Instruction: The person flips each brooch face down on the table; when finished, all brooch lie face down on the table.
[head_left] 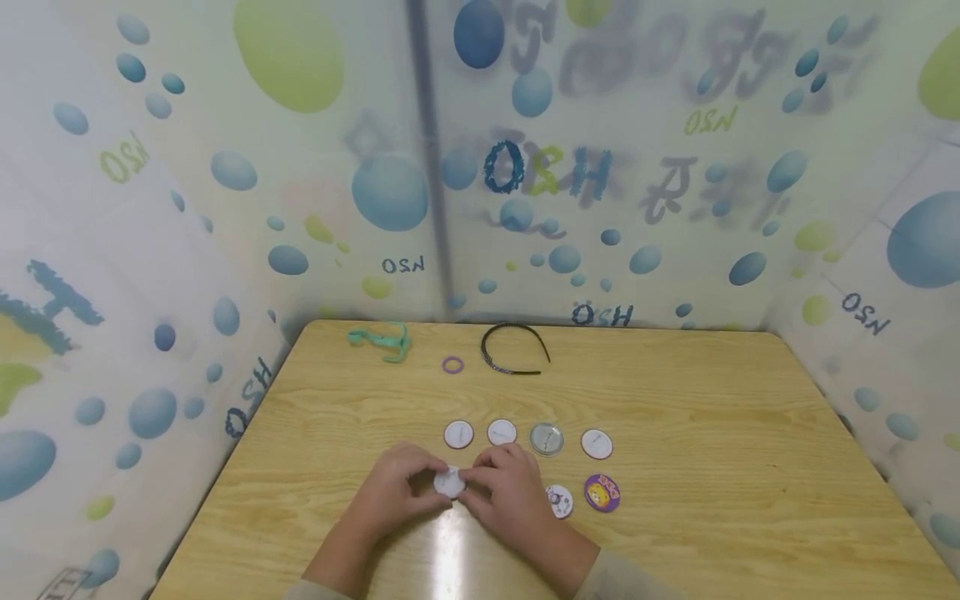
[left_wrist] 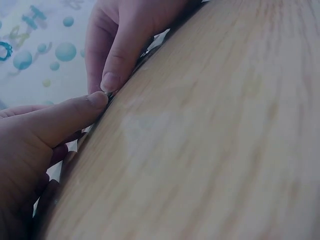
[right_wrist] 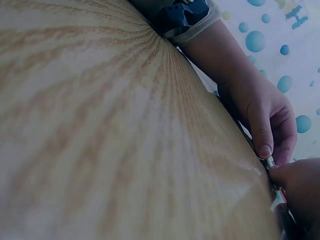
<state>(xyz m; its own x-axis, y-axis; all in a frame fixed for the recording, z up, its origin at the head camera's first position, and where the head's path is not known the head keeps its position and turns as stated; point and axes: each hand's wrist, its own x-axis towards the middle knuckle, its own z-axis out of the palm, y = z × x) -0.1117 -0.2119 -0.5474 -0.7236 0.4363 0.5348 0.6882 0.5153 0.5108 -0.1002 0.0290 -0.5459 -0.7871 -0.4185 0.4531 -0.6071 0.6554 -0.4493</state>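
Observation:
Thumb and fingers of my left hand (head_left: pixel 397 487) pinch the left edge of a round pin badge (head_left: pixel 450 482), its white back facing up. From the other side my right hand (head_left: pixel 513 496) pinches the same badge, low over the table. In the left wrist view the two thumb tips meet at its rim, and most of it is hidden. The right wrist view shows the badge (right_wrist: pixel 270 162) edge-on between the fingertips. Right beside my right hand lies a white badge with a dark drawing (head_left: pixel 559 501), partly covered by the hand.
Beyond the hands lie white-backed badges (head_left: pixel 458 433), (head_left: pixel 597 443) and a silver-backed badge (head_left: pixel 547 439). A purple badge (head_left: pixel 602 492) lies to the right. Farther back are a green claw-like clip (head_left: pixel 384 340), a purple ring (head_left: pixel 452 365) and a black headband (head_left: pixel 487 357) on the wooden table (head_left: pixel 712 433).

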